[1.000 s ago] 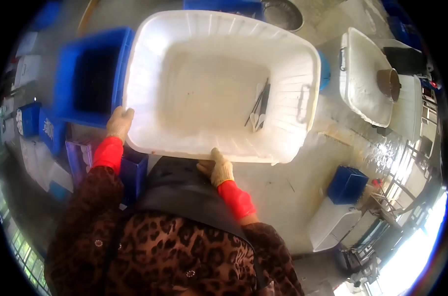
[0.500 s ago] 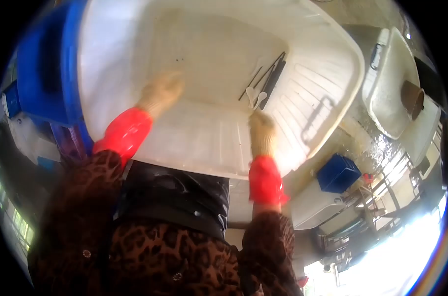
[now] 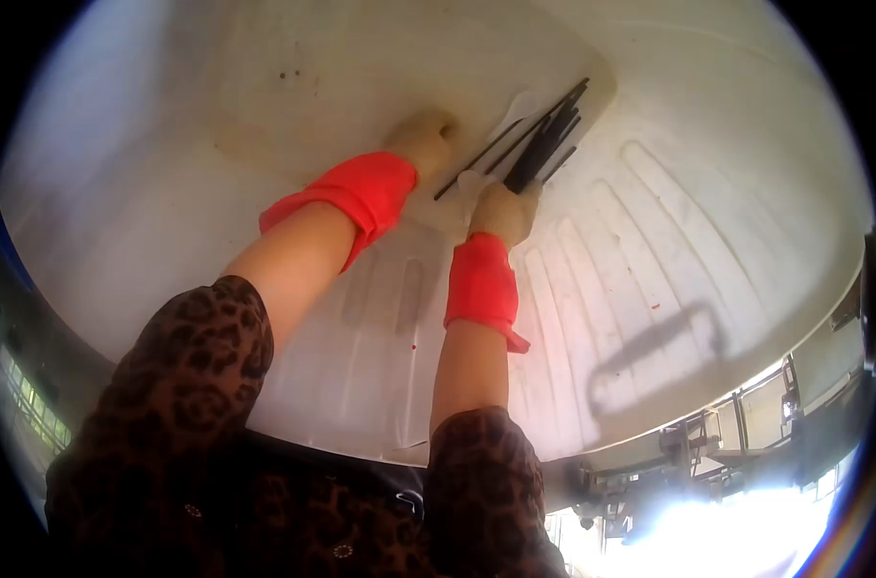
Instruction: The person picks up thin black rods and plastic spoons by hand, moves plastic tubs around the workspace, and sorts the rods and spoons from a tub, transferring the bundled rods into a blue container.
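Inside a big white plastic tub (image 3: 746, 207), a bundle of dark chopsticks (image 3: 546, 144) lies slanted, a few of them loose at its sides. My right hand (image 3: 505, 210), in a pale glove with a red cuff, is closed around the near ends of the bundle. White spoons lie beside it: one spoon (image 3: 522, 104) near the far end, another (image 3: 471, 180) by my right fingers and partly hidden. My left hand (image 3: 422, 142), gloved the same way, is curled into a fist just left of the chopsticks; whatever is in it, if anything, is hidden.
Ridges run along the tub's sloping near wall. Small dark specks (image 3: 290, 74) mark its floor on the far left. Past the tub's rim at lower right are metal frames (image 3: 693, 443) and bright light from outside.
I have leaned in over the tub, so it fills the view. Both hands reach deeper; the left has moved right toward the chopsticks, and the right has closed on their near ends.
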### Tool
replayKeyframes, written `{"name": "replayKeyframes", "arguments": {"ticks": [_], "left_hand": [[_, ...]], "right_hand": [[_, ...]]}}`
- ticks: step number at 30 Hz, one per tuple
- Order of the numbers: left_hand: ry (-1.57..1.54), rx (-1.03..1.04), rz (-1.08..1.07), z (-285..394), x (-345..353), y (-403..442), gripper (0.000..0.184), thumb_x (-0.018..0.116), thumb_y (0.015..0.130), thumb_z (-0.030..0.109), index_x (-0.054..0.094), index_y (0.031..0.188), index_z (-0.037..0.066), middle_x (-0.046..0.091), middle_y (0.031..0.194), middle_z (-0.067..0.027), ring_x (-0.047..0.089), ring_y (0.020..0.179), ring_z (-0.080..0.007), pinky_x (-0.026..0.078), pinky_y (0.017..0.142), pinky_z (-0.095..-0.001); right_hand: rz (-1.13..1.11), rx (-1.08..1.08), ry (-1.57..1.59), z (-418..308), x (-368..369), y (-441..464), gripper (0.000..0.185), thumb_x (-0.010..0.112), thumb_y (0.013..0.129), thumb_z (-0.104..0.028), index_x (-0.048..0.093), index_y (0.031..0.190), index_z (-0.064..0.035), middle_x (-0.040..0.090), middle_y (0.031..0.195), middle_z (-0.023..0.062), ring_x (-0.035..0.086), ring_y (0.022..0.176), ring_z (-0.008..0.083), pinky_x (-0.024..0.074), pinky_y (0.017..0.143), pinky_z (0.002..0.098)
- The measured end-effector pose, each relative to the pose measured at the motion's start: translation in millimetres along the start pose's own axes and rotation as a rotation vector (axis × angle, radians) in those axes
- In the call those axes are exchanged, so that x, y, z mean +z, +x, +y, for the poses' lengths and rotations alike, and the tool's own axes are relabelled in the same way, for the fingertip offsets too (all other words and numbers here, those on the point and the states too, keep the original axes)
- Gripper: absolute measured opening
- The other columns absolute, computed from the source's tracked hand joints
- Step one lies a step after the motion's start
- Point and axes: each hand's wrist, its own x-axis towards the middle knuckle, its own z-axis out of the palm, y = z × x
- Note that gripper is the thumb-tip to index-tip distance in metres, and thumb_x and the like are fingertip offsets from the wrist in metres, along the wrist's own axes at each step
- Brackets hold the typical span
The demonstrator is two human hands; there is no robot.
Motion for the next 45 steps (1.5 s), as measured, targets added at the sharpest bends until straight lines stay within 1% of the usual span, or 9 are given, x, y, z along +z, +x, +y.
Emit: {"name": "replayKeyframes", "arguments": {"ticks": [8,12,19,28,32,34,37,39,45], "left_hand": [[0.0,0.028,0.038,5.3,1.4,-4.3,0.027,0.044,0.077,0.024,0.055,0.098,0.011,0.056,0.098,-0.0093,0.052,0.09,-0.0248,0.04,0.077,-0.031],[-0.056,-0.004,-0.016,3.9,-4.5,-4.4,0.026,0.045,0.076,0.025,0.056,0.095,0.011,0.057,0.095,-0.0088,0.053,0.087,-0.0245,0.041,0.075,-0.0309],[-0.073,0.035,-0.011,-4.9,4.4,-2.4,0.028,0.046,0.074,0.027,0.056,0.095,0.011,0.057,0.093,-0.0088,0.054,0.085,-0.0239,0.041,0.073,-0.03],[-0.294,-0.136,-0.214,46.4,-11.8,-34.4,0.041,0.056,0.069,0.034,0.055,0.097,0.004,0.057,0.092,-0.0087,0.054,0.081,-0.0207,0.042,0.07,-0.0298],[-0.437,-0.079,-0.354,35.8,-4.6,-14.8,0.046,0.057,0.069,0.037,0.054,0.096,-0.001,0.056,0.093,-0.0099,0.052,0.081,-0.0189,0.041,0.069,-0.0285],[-0.624,-0.111,-0.41,33.9,1.9,-4.6,0.048,0.058,0.069,0.037,0.053,0.093,-0.005,0.057,0.086,-0.011,0.052,0.076,-0.0175,0.042,0.066,-0.0276],[-0.487,-0.149,-0.317,21.2,7.5,7.8,0.046,0.057,0.071,0.036,0.054,0.092,-0.005,0.057,0.084,-0.0099,0.052,0.074,-0.0162,0.041,0.065,-0.0263],[-0.573,-0.203,-0.288,3.0,13.4,1.1,0.046,0.057,0.071,0.036,0.053,0.091,-0.005,0.057,0.084,-0.01,0.051,0.074,-0.0158,0.041,0.066,-0.0257],[-0.968,-0.351,-0.258,-28.5,-4.0,-41.7,0.036,0.054,0.075,0.031,0.054,0.084,-0.003,0.055,0.078,-0.009,0.051,0.069,-0.0162,0.041,0.063,-0.0268]], "right_hand": [[0.307,-0.769,-0.185,-20.0,-18.6,24.1,0.048,0.042,0.067,-0.002,0.035,0.115,0.0023,0.042,0.112,0.0232,0.039,0.106,0.0341,0.0318,0.09,0.0357],[0.209,-0.684,-0.161,-9.9,-13.4,10.1,0.046,0.042,0.069,-0.004,0.037,0.113,0.0041,0.042,0.114,0.021,0.038,0.107,0.0326,0.0309,0.091,0.0344],[0.152,0.063,0.171,26.5,-12.9,-35.1,0.049,0.046,0.066,-0.011,0.041,0.112,0.0035,0.045,0.113,0.0196,0.045,0.101,0.0309,0.0335,0.087,0.0308],[-0.295,-0.157,0.25,-12.6,-16.3,-7.9,0.044,0.05,0.069,-0.019,0.046,0.108,0.0006,0.052,0.102,0.016,0.051,0.092,0.0269,0.0388,0.079,0.0294],[-0.156,-0.528,0.099,-12.0,7.6,-6.4,0.027,0.055,0.071,-0.02,0.054,0.093,-0.0043,0.057,0.092,0.0132,0.056,0.08,0.0199,0.0424,0.068,0.029],[-0.346,-0.359,0.388,-17.5,4.4,-0.1,0.027,0.055,0.072,-0.022,0.054,0.092,-0.0048,0.057,0.092,0.0138,0.056,0.082,0.0226,0.0426,0.069,0.0298],[-0.404,-0.378,-0.119,-20.0,5.1,0.4,0.029,0.055,0.071,-0.024,0.054,0.091,-0.004,0.056,0.093,0.0167,0.055,0.084,0.027,0.0427,0.069,0.0319],[-0.285,-0.785,-0.365,6.4,23.0,-0.7,0.028,0.054,0.071,-0.023,0.054,0.09,-0.0031,0.055,0.088,0.0187,0.053,0.083,0.0314,0.0423,0.067,0.0358],[-0.194,-0.924,-0.411,19.4,24.9,-67.6,0.015,0.05,0.071,-0.01,0.051,0.082,-0.0001,0.053,0.077,0.0174,0.051,0.075,0.0342,0.0409,0.065,0.039]]}}
